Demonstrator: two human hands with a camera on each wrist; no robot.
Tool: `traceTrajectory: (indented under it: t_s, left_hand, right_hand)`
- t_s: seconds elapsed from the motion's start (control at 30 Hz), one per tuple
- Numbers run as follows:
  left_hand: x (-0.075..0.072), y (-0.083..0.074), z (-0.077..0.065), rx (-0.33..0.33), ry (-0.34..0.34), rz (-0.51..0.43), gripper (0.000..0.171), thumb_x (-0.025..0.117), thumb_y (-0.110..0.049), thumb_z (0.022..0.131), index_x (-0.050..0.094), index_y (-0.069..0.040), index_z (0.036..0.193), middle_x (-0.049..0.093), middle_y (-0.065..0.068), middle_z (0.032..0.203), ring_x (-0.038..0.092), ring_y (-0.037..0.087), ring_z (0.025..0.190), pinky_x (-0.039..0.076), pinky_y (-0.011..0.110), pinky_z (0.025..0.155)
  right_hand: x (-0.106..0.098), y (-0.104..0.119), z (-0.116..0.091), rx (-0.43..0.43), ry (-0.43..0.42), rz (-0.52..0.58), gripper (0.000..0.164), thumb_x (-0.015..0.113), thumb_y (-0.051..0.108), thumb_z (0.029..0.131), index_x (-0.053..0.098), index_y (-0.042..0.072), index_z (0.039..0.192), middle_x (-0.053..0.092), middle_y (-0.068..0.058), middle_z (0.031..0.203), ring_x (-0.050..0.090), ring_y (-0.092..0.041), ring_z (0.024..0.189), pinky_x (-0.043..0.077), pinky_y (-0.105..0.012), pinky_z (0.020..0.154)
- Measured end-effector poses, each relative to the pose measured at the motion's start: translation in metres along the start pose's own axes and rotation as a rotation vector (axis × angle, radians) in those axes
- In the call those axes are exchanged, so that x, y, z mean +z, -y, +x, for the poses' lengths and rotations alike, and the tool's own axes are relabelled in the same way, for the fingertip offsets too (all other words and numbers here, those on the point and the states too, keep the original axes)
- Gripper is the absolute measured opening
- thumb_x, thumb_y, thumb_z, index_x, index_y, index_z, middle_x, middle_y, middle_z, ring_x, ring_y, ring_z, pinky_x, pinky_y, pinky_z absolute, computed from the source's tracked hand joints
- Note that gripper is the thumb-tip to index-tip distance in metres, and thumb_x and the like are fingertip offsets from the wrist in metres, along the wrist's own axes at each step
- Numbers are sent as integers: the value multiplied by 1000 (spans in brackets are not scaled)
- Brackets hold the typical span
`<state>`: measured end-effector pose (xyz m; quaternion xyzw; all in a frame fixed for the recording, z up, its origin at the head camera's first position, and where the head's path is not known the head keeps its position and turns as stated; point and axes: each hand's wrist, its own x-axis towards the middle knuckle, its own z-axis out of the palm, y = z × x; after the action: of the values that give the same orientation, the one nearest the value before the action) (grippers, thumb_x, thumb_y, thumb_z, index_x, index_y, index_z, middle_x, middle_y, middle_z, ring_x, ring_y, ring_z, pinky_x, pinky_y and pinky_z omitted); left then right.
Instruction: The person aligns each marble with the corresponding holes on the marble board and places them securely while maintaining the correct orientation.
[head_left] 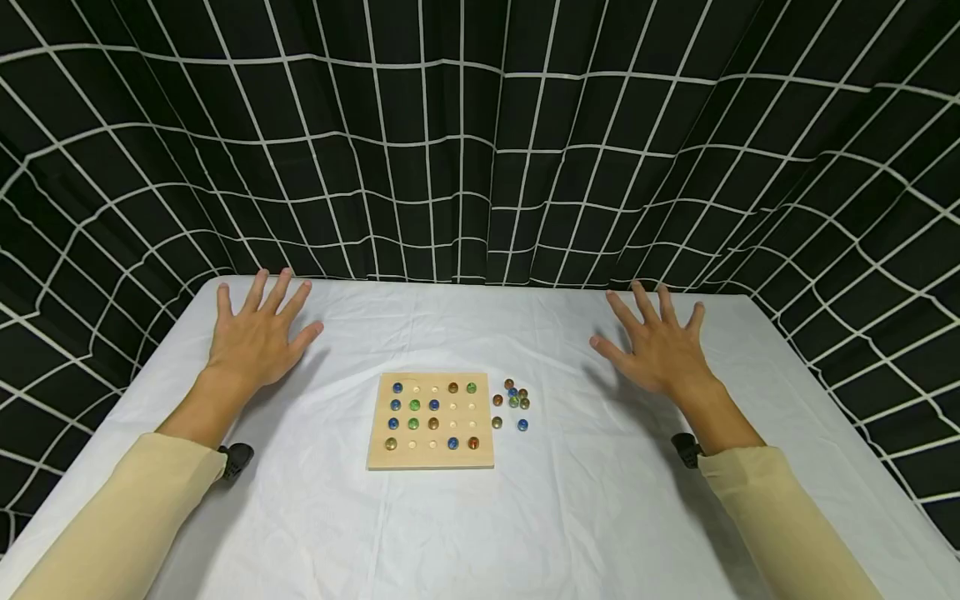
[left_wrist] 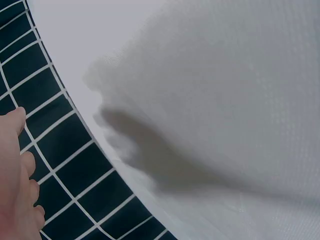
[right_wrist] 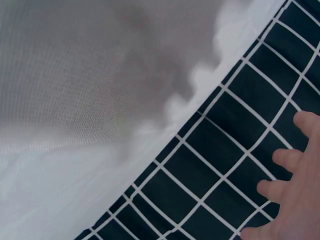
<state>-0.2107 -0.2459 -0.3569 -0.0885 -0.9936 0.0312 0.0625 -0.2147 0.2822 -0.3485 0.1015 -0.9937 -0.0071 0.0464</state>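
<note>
A wooden board (head_left: 431, 457) with rows of shallow holes lies on the white table, and several blue, green and brown glass marbles sit in some of its holes. Just right of it, several loose marbles (head_left: 522, 425) are scattered on the cloth. My left hand (head_left: 253, 337) is held with fingers spread, up and left of the board, holding nothing. On the other side, my right hand (head_left: 660, 350) has its fingers spread too and touches no marble. Both hands cast shadows on the cloth. Each wrist view shows only part of its hand, at the frame's edge.
A white cloth (head_left: 450, 533) covers the table. Black curtains with a white grid (head_left: 480, 167) stand behind the table and along both sides. A small black device (head_left: 237, 459) is worn under the left wrist, another (head_left: 686, 450) under the right.
</note>
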Motion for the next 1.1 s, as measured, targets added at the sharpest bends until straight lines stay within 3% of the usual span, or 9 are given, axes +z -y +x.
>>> traceTrajectory:
  t_s: [0.37, 0.7, 0.97, 1.1]
  left_hand:
    - [-8, -13, -8, 77, 12, -57, 73, 27, -60, 103, 22, -15, 160, 10, 16, 166, 7, 41, 150, -3, 73, 111]
    - [-16, -30, -17, 185, 76, -150, 74, 30, -65, 101, 28, -20, 159, 18, 14, 165, 18, 42, 148, 8, 70, 113]
    - [-14, -41, -25, 315, 117, -195, 73, 31, -65, 101, 31, -21, 158, 22, 10, 164, 21, 38, 148, 12, 67, 114]
    - [-12, -47, -29, 337, 132, -218, 73, 36, -65, 100, 33, -21, 157, 25, 9, 163, 24, 37, 148, 14, 67, 114]
  right_hand:
    - [-4, 7, -12, -66, 40, 75, 80, 34, 69, 97, 21, 23, 161, 17, -20, 163, 16, -49, 146, 7, -78, 106]
    - [-6, 18, -23, -224, -86, 186, 66, 51, 51, 100, 38, 15, 155, 42, -22, 151, 44, -44, 135, 37, -67, 99]
    - [-3, 27, -25, -320, -125, 309, 68, 63, 48, 95, 46, 12, 150, 53, -14, 145, 53, -37, 129, 40, -57, 105]
    - [-5, 32, -26, -303, -69, 403, 73, 67, 53, 91, 47, 13, 150, 55, -10, 144, 53, -34, 129, 41, -56, 105]
